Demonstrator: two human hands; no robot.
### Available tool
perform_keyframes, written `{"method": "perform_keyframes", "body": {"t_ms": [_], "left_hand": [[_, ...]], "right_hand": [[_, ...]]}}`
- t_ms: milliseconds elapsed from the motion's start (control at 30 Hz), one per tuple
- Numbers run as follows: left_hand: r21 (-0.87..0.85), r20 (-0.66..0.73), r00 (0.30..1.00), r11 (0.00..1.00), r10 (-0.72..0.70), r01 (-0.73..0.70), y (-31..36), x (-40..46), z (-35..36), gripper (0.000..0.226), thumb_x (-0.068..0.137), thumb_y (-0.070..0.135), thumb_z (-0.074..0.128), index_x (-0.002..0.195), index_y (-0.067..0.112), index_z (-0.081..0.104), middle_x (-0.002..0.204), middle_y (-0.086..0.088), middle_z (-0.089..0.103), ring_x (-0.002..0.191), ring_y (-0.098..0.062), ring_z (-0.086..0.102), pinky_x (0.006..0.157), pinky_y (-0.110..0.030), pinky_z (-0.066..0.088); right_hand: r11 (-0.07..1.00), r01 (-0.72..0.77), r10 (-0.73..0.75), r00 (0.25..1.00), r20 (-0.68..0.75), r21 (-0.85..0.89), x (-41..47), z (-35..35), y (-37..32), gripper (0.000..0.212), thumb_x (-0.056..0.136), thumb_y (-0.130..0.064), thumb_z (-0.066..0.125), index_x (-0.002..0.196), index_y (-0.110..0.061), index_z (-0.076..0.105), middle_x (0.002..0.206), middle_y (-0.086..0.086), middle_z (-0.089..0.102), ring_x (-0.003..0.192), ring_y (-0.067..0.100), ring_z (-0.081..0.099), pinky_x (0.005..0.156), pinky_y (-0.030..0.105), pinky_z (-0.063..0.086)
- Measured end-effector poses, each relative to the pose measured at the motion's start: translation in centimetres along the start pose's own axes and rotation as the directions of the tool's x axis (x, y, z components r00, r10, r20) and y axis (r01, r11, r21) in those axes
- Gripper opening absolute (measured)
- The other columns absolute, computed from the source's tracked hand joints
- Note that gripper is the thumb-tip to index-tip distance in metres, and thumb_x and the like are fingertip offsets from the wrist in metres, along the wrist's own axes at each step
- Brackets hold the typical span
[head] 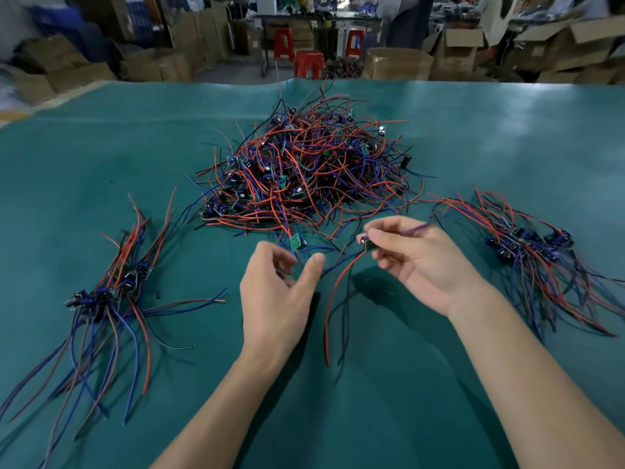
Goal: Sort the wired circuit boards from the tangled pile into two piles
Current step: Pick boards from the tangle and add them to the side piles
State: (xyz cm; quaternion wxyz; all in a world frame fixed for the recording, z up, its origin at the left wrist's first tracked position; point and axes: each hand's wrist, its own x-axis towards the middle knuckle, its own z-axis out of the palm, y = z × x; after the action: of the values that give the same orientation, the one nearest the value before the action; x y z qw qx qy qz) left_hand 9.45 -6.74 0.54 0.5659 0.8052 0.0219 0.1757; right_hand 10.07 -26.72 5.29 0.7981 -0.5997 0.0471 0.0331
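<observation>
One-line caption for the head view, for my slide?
Right hand holds a wired board between tangled pile and two sorted piles.
</observation>
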Motion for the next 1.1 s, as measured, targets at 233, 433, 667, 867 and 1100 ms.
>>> {"method": "perform_keyframes", "body": {"t_ms": [233, 433, 667, 867, 1100], "left_hand": [[-0.496, 0.486, 0.874, 0.816, -0.022, 0.296, 1.9, -0.2, -0.5, 0.024, 0.090, 0.040, 0.066, 0.089, 0.018, 0.076, 0.077, -0.006, 0.071, 0.070, -0.020, 0.069, 0.060, -0.025, 0.054], [-0.535, 0.651, 0.759, 0.702, -0.012, 0.470, 2.2, -0.3, -0.8, 0.016, 0.084, 0.029, 0.070, 0.082, 0.014, 0.073, 0.078, -0.015, 0.070, 0.058, -0.015, 0.064, 0.049, -0.019, 0.048], [-0.509, 0.623, 0.779, 0.718, -0.073, 0.475, 2.3, -0.3, -0.6, 0.009, 0.088, 0.016, 0.066, 0.088, 0.009, 0.060, 0.073, -0.014, 0.069, 0.052, -0.014, 0.062, 0.040, -0.017, 0.039], [-0.518, 0.515, 0.854, 0.765, -0.077, 0.382, 1.8, -0.3, -0.3, 0.024, 0.083, -0.004, 0.071, 0.084, 0.012, 0.054, 0.065, -0.006, 0.063, 0.049, -0.014, 0.060, 0.035, -0.018, 0.035], [-0.496, 0.623, 0.779, 0.736, -0.069, 0.462, 1.9, -0.2, -0.4, 0.016, 0.084, 0.027, 0.069, 0.079, 0.012, 0.068, 0.070, -0.011, 0.065, 0.049, -0.013, 0.054, 0.038, -0.018, 0.038]], "right_hand": [[0.974, -0.139, 0.075, 0.942, 0.326, 0.179, -0.4, 1.1, 0.1, 0.013, 0.067, -0.001, 0.075, 0.077, -0.010, 0.076, 0.099, 0.018, 0.076, 0.077, 0.016, 0.069, 0.061, 0.020, 0.050], [0.992, -0.107, 0.084, 0.957, 0.277, 0.070, -0.3, 1.4, 0.5, 0.017, 0.067, 0.005, 0.073, 0.077, -0.008, 0.078, 0.079, 0.008, 0.071, 0.069, 0.015, 0.066, 0.064, 0.019, 0.050], [0.978, -0.089, 0.065, 0.989, 0.132, 0.187, -0.3, 2.6, 1.3, 0.032, 0.069, -0.004, 0.077, 0.101, -0.009, 0.076, 0.095, 0.013, 0.075, 0.080, 0.013, 0.073, 0.069, 0.020, 0.057], [0.986, -0.150, 0.144, 0.986, 0.079, 0.071, -0.4, 3.3, 1.7, 0.021, 0.067, -0.015, 0.079, 0.087, -0.009, 0.077, 0.083, 0.008, 0.072, 0.068, 0.013, 0.069, 0.062, 0.020, 0.056], [0.993, -0.048, 0.064, 0.987, 0.150, -0.108, -0.3, 1.7, 1.0, 0.019, 0.071, -0.017, 0.079, 0.087, -0.005, 0.078, 0.077, 0.008, 0.069, 0.065, 0.012, 0.063, 0.057, 0.020, 0.052]]}}
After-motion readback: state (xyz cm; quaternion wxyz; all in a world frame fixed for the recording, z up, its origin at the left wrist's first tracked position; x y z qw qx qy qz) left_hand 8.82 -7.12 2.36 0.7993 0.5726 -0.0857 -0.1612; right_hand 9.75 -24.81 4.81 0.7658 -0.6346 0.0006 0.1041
